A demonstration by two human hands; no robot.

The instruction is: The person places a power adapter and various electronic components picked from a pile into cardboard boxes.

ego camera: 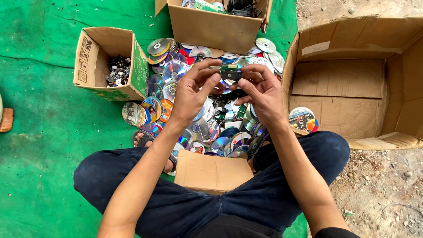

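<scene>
Fingertips of my left hand (pixel 192 90) and right hand (pixel 261 90) pinch a small green part (pixel 230 73) between them, above the discs (pixel 176 70); an open box (pixel 352 83) sits just right.

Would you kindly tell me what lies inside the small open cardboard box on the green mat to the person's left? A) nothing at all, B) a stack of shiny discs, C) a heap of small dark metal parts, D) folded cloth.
C: the small open cardboard box holds a heap of small dark metal parts, while the shiny discs lie outside it on the green mat.
</scene>
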